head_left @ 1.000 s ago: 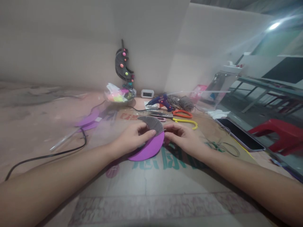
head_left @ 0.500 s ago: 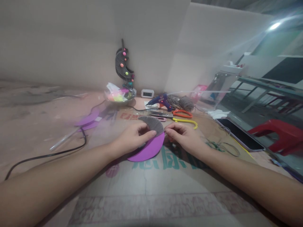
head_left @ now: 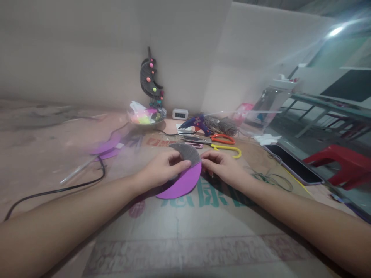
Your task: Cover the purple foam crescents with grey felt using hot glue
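Note:
A purple crescent cutout (head_left: 182, 181) is held upright over the cardboard, its upper part wrapped in grey yarn (head_left: 188, 152). My left hand (head_left: 166, 168) grips it from the left, thumb across the front at the border between yarn and purple. At the right edge, beside the last wraps, my right hand (head_left: 220, 164) is closed in a pinch on the grey yarn; the strand itself barely shows between the fingertips. Loose thin cord (head_left: 274, 180) lies on the cardboard to the right of that hand.
Behind the hands lie scissors (head_left: 224, 139) with orange and yellow handles, a blue glue gun (head_left: 194, 122) and a grey yarn ball (head_left: 227, 125). A decorated crescent (head_left: 148, 79) stands behind a bowl (head_left: 146, 122). A phone (head_left: 292, 164) lies right; a black cord (head_left: 58, 190) crosses the left.
My right hand has shifted slightly, its fingertips now close against the crescent's right edge. The left hand keeps its grip with almost no movement.

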A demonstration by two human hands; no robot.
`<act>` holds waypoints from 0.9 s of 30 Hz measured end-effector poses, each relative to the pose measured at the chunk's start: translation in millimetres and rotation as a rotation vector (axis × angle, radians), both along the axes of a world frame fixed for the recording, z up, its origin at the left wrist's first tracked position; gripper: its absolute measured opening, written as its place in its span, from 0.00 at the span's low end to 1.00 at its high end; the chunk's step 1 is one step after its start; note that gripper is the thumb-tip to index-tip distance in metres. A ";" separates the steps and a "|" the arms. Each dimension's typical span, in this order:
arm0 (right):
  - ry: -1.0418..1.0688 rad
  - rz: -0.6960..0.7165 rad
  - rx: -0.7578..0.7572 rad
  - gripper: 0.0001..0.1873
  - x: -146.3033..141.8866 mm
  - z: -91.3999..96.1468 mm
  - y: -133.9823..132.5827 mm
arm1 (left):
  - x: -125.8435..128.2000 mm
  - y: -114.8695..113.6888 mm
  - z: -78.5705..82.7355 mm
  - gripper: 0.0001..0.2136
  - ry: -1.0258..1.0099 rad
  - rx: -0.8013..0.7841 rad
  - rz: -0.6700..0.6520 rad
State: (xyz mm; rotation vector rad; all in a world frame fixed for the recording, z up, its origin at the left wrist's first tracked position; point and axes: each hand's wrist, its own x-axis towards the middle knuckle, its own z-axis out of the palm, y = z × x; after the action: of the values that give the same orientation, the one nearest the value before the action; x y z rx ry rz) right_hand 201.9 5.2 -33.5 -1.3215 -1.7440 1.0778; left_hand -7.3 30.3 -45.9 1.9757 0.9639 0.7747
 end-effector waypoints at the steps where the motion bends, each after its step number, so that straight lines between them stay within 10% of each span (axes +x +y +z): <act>1: 0.002 -0.005 -0.014 0.13 0.9 0.2 0.6 | 0.1 0.7 0.0 0.17 0.001 0.019 0.035; 12: -0.532 0.316 0.234 0.12 16.4 36.6 -4.4 | 0.4 2.9 1.1 0.18 0.015 0.127 0.241; 21: -0.876 -0.162 0.395 0.21 65.8 39.7 46.0 | -0.4 3.7 -0.4 0.18 -0.001 0.135 0.226; 27: -0.679 -0.228 0.282 0.33 72.9 21.7 103.9 | 0.6 5.1 -0.5 0.18 0.005 0.135 0.219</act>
State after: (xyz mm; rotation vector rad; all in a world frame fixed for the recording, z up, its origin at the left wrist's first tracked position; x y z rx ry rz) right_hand 274.9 109.1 -11.8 -1.7663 -2.0457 0.2371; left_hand -6.8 35.3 -46.4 2.0085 1.1711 0.9792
